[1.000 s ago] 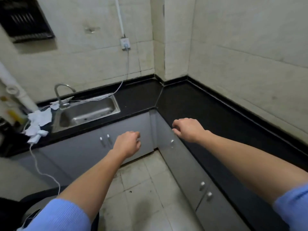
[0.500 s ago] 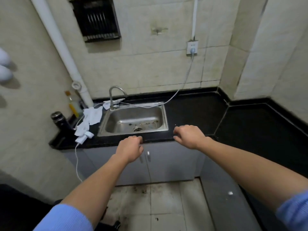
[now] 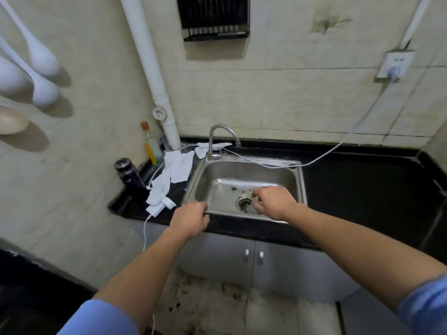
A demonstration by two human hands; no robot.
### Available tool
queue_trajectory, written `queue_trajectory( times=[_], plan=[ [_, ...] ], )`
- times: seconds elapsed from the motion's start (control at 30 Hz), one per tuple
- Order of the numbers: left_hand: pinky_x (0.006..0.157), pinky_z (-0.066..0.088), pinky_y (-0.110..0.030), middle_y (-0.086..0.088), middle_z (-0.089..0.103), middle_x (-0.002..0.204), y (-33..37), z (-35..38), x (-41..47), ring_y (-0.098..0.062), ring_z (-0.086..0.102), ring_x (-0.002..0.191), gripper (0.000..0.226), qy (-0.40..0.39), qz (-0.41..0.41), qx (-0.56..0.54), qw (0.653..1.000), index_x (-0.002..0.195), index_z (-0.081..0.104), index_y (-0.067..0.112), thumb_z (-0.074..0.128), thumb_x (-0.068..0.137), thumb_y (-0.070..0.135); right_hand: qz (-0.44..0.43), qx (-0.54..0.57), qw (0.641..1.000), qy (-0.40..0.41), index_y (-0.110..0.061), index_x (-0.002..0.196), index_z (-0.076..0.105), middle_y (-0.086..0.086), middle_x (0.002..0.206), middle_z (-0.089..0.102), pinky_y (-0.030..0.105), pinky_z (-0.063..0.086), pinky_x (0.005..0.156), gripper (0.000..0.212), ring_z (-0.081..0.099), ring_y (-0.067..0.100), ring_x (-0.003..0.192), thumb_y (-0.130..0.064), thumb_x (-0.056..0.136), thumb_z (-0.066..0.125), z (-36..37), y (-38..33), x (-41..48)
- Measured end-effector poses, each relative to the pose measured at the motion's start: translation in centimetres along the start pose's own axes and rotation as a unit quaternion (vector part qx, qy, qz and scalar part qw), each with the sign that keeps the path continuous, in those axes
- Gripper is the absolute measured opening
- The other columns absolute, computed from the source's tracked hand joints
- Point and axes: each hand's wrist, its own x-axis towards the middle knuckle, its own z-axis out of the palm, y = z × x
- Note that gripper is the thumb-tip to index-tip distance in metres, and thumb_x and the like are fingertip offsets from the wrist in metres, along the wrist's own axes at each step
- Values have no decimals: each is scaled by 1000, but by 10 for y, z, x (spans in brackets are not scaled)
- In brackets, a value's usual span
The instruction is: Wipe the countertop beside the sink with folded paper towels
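At sink front: view swings left from corner, now square on sink [image 3: 254,174]; both hands come along. Left hand [image 3: 189,220] over sink's front-left corner, right hand [image 3: 273,201] above basin near drain; both loosely curled, holding nothing. Paper towels [image 3: 169,180] lie crumpled on counter [image 3: 358,189] left of sink, near left hand, untouched. I judge pickup and folding come next. Flask [image 3: 128,175] and bottle [image 3: 151,146] crowd that strip. Cord [image 3: 145,228] hangs from towel heap; cable [image 3: 321,157] crosses back rim.
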Motion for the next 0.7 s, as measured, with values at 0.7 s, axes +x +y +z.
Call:
queue_trajectory(
  times=[0.7],
  plan=[
    [69,40,-31,-4,62,101,-98,16,281,-25,58,92,20,-53,-30,-51,997,100,58,15,49,91,31,-3,74,991,-113,-22,112,58,2,116,64,38,51,82,30,60,25,104,-40,93,45,62,45,261]
  ],
)
